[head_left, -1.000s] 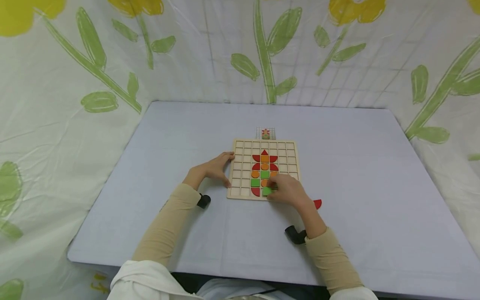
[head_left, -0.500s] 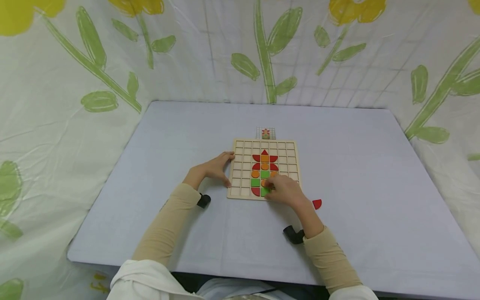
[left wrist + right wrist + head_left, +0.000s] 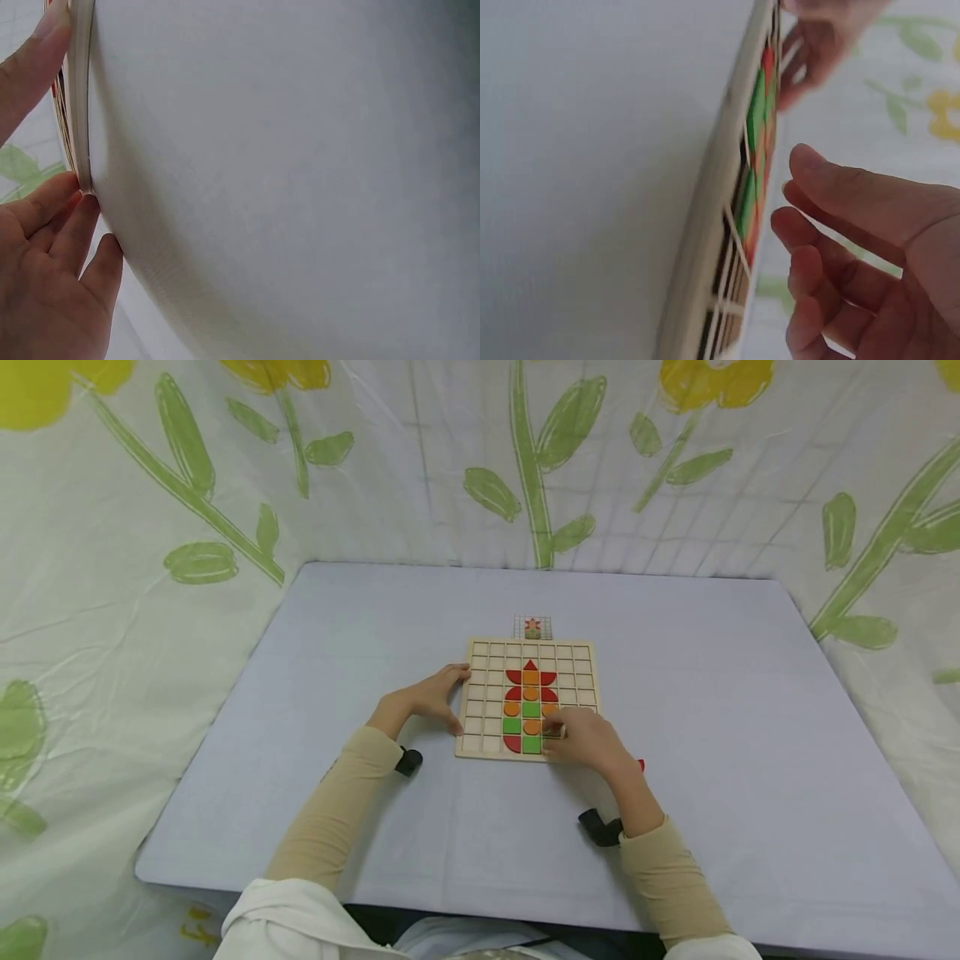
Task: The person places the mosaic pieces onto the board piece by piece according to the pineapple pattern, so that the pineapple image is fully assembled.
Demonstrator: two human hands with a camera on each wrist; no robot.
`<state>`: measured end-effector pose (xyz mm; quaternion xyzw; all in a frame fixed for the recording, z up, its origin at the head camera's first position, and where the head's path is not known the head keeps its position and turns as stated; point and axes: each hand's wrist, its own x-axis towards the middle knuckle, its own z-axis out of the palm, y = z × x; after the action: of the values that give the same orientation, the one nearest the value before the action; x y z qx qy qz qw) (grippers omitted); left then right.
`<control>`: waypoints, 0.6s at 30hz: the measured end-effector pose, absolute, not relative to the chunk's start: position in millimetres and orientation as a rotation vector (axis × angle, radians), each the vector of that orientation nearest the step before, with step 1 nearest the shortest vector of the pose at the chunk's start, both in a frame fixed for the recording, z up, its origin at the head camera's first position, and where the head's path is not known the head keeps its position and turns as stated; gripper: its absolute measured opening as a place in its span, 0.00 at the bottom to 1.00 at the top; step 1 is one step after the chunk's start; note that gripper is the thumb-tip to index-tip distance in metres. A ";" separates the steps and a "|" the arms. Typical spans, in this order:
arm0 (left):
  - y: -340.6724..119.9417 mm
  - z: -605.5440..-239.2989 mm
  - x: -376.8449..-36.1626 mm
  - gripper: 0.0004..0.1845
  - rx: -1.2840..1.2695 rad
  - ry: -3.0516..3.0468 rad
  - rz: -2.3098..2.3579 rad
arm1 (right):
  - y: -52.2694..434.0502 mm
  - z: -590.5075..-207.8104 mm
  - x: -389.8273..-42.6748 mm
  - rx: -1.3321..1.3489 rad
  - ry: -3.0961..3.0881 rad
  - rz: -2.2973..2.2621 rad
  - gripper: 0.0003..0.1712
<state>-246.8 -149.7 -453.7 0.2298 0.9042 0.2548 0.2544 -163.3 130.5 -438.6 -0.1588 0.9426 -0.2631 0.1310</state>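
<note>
A square wooden grid board (image 3: 480, 710) lies on the table, with red, orange and green tiles set in its middle columns. My left hand (image 3: 427, 697) touches the board's left edge, thumb near the lower corner and fingertips further up. In the left wrist view its fingers (image 3: 97, 277) are extended along the edge. Over the lower right of the pattern hovers my right hand (image 3: 588, 739), hiding some cells. The right wrist view shows its thumb and bent fingers apart, nothing between them. A green square tile (image 3: 532, 745) lies flat in the bottom row, beside a red quarter-circle tile (image 3: 512, 744).
Beyond the board's far edge lies a small pattern card (image 3: 533, 627) with a similar figure. Another red tile (image 3: 641, 765) peeks out from behind my right wrist on the white tabletop (image 3: 712, 693). A black wrist camera (image 3: 600, 829) hangs below the right forearm.
The green square tile, tilted under my right fingers a second ago, now lies flat in the bottom row. My right hand has released it and shifted slightly right. The left hand stays put.
</note>
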 end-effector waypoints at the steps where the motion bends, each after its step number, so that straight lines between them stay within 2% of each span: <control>1: -149.2 -454.0 -247.0 0.53 0.627 2.456 0.694 | 138.1 -436.9 -163.1 -0.435 2.729 -0.779 0.12; 10: -149.6 -454.3 -248.9 0.54 0.632 2.459 0.689 | 216.6 -428.9 -152.5 -0.293 2.620 -0.834 0.20; 18: -150.3 -454.1 -248.7 0.54 0.626 2.445 0.704 | 234.8 -442.7 -142.2 -0.295 2.619 -0.780 0.22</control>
<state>-248.7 -150.3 -454.1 0.2310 0.9016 0.2595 0.2576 -142.2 234.8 -442.7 -0.1053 0.9345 -0.2784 0.1951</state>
